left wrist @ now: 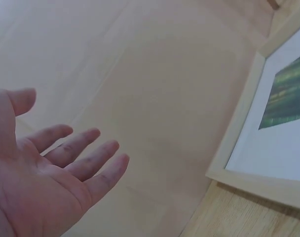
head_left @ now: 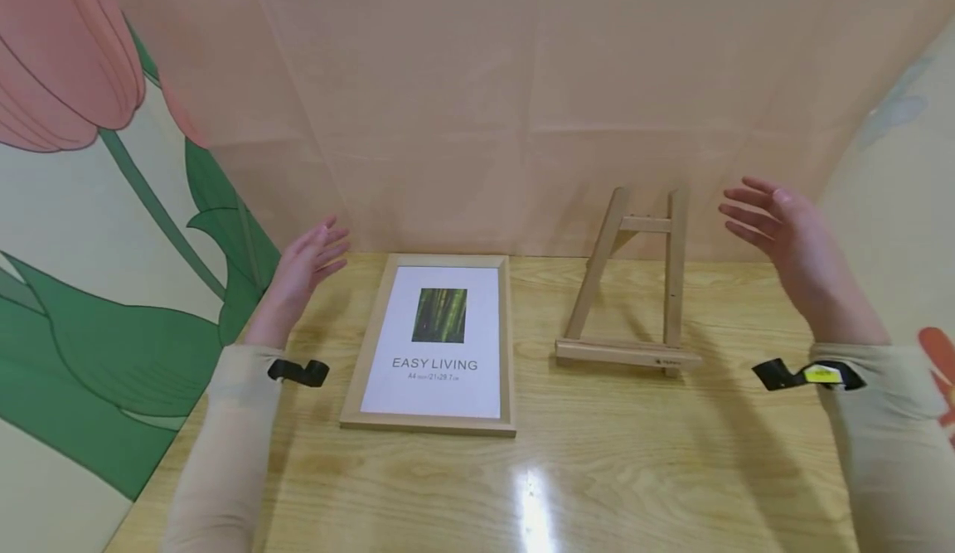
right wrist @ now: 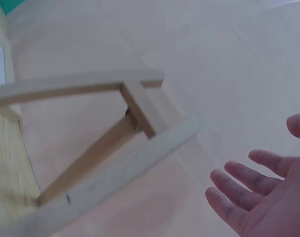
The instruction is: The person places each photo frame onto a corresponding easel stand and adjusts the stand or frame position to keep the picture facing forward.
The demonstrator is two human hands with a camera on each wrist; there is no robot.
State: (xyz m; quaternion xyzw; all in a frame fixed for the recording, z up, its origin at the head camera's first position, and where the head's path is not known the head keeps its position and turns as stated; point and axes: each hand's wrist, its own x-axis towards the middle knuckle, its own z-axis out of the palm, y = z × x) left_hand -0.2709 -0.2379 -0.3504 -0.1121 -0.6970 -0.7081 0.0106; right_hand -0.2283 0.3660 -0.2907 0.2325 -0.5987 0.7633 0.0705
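Observation:
A light wood picture frame (head_left: 506, 346) lies flat on the table, its white sheet (head_left: 455, 395) bearing a small green bamboo picture and the words EASY LIVING. To its right a small wooden easel (head_left: 674, 288) stands upright, with a front ledge (head_left: 627, 352) and a rear leg (right wrist: 86, 160). My left hand (head_left: 304, 263) hovers left of the picture frame with fingers spread and nothing in it; the palm shows in the left wrist view. Right of the easel, my right hand (head_left: 787, 234) is raised, fingers apart and holding nothing.
The wood-grain table (head_left: 634, 470) runs back to a peach cloth (head_left: 448, 122) hanging behind it. A wall with painted tulips (head_left: 67, 55) borders the left side, and another pale wall (head_left: 903, 205) stands at right. Both wrists carry black straps (head_left: 298, 372).

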